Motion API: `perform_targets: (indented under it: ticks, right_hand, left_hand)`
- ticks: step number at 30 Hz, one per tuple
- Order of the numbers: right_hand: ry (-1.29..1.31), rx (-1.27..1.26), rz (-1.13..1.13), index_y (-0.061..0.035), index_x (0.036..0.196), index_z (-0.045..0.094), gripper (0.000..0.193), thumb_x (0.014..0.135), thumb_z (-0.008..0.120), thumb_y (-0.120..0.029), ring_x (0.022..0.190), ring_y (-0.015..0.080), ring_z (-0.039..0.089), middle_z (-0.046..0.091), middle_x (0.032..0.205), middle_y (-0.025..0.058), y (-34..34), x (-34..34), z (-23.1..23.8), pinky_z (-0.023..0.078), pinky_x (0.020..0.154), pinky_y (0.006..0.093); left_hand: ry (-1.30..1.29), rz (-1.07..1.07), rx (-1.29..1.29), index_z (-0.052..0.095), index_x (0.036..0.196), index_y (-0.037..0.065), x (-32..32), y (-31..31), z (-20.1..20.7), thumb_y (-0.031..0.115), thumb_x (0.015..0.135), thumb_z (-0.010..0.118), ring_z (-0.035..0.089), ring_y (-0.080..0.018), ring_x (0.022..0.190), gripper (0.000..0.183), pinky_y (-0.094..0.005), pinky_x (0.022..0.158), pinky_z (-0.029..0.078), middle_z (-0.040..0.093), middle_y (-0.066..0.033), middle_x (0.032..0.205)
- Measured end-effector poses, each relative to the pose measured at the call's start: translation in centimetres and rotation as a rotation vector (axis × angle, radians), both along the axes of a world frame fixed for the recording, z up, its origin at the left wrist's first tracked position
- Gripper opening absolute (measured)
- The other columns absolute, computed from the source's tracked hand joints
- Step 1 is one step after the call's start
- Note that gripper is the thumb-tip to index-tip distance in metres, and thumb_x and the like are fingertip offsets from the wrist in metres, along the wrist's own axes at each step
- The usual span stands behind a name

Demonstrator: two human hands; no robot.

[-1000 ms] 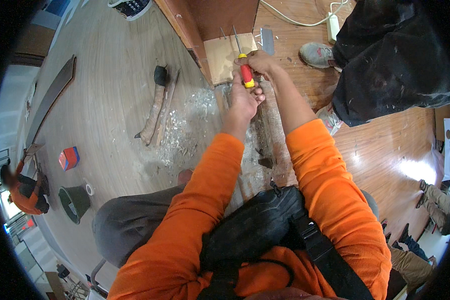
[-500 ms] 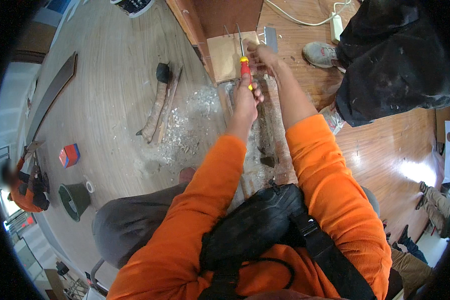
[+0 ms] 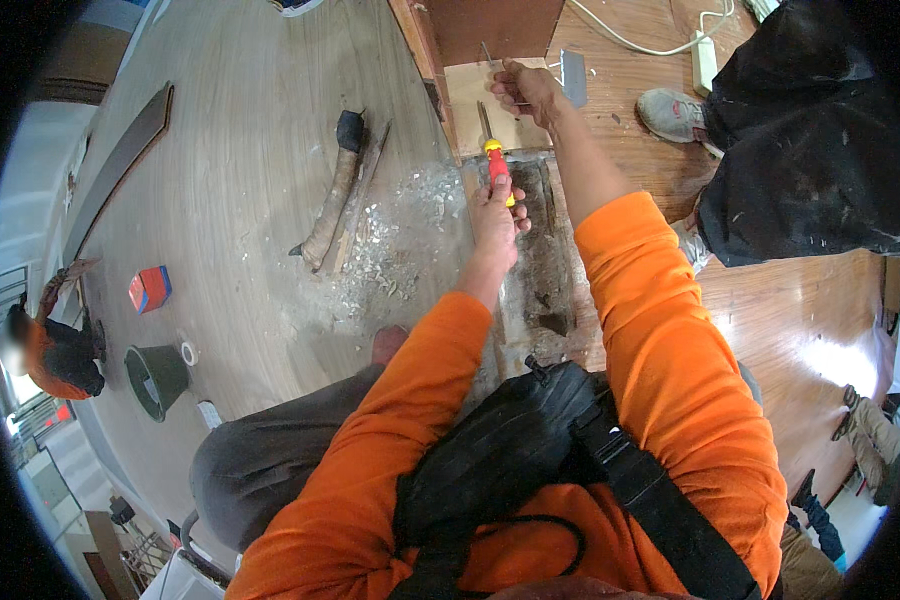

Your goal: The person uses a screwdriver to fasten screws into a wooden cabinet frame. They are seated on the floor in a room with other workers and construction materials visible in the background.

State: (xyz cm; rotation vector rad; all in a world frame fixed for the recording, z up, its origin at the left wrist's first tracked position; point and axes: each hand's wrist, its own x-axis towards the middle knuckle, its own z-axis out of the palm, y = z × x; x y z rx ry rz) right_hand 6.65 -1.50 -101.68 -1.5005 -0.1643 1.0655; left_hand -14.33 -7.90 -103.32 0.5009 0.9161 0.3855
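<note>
My left hand (image 3: 498, 225) is closed round the red and yellow handle of a screwdriver (image 3: 497, 163). Its shaft points away from me, over a pale wooden panel (image 3: 460, 95) at the bottom of a brown wooden frame (image 3: 480, 30). Above the panel, to the right of the screwdriver's tip, is my right hand (image 3: 532, 92). Its fingers are bent together as in a pinch; what they hold is too small to make out. A thin metal pin (image 3: 486, 52) sticks up just beyond those fingers. A grey flat plate (image 3: 573, 78) lies right of the hand.
A hatchet-like tool (image 3: 335, 190) lies among rubble (image 3: 380, 240) on the left floor. Farther left are a red-blue box (image 3: 150, 289) and a dark bucket (image 3: 155, 382). A person's legs (image 3: 810, 150) stand close on the right, near a white power strip (image 3: 705, 66).
My right hand has moved up and away from the screwdriver's shaft, toward the panel's far edge. The screwdriver has drawn back slightly toward me, still in my left hand. The whole view has shifted a little.
</note>
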Motion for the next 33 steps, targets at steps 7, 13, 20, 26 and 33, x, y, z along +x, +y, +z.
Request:
perform_targets:
  ticks: [7, 13, 20, 26, 33]
  right_hand:
    - [0.022, 0.000, 0.028, -0.0099, 0.091, 0.066, 0.024, 0.095, 0.049, -0.027, 0.053, 0.0102, 0.053, 0.065, 0.077, -0.0001, 2.5, 0.0, 1.0, 0.044, 0.049, 0.0239]
    - [-1.301, -0.468, 0.297, -0.0075, 0.088, 0.066, 0.023, 0.092, 0.054, -0.026, 0.052, 0.0103, 0.051, 0.058, 0.068, -0.0019, 2.8, 3.0, -2.0, 0.045, 0.050, 0.0248]
    - [-0.034, -0.022, 0.011, -0.0102, 0.092, 0.068, 0.021, 0.092, 0.056, -0.028, 0.061, 0.0123, 0.056, 0.061, 0.075, -0.0010, 2.5, 0.7, 0.5, 0.051, 0.058, 0.0269]
    - [-0.431, -0.228, 0.198, -0.0106, 0.092, 0.068, 0.021, 0.093, 0.054, -0.027, 0.065, 0.0099, 0.055, 0.061, 0.077, -0.0033, 3.1, 2.4, 0.3, 0.052, 0.059, 0.0254]
    - [-0.290, -0.201, 0.408, -0.0122, 0.097, 0.069, 0.024, 0.088, 0.058, -0.031, 0.065, 0.0118, 0.056, 0.066, 0.081, -0.0008, 3.4, 4.2, 0.5, 0.054, 0.069, 0.0333]
  left_hand:
    - [-0.023, -0.004, 0.025, 0.049, 0.096, 0.013, 0.4, 0.5, 0.2, 0.035, 0.091, 0.060, 0.046, -0.0077, 0.053, 0.025, -0.0247, 0.044, 0.039, 0.054, 0.0009, 0.075]
    - [-0.014, -0.011, 0.008, 0.050, 0.097, 0.011, 0.8, 0.4, 0.8, 0.034, 0.091, 0.061, 0.046, -0.0080, 0.053, 0.026, -0.0249, 0.044, 0.040, 0.054, 0.0002, 0.076]
    - [-0.039, -0.010, 0.033, 0.054, 0.100, 0.013, 0.0, 1.2, 0.2, 0.036, 0.089, 0.062, 0.047, -0.0098, 0.059, 0.027, -0.0277, 0.050, 0.041, 0.053, 0.0009, 0.078]
    - [-0.038, -0.023, 0.021, 0.055, 0.099, 0.012, 0.3, 0.6, -0.3, 0.036, 0.088, 0.064, 0.047, -0.0097, 0.057, 0.028, -0.0275, 0.049, 0.041, 0.055, 0.0010, 0.076]
    - [-0.014, -0.071, 0.022, 0.055, 0.097, 0.012, -0.1, 0.1, -0.7, 0.035, 0.088, 0.064, 0.048, -0.0097, 0.056, 0.027, -0.0274, 0.048, 0.041, 0.055, 0.0003, 0.074]
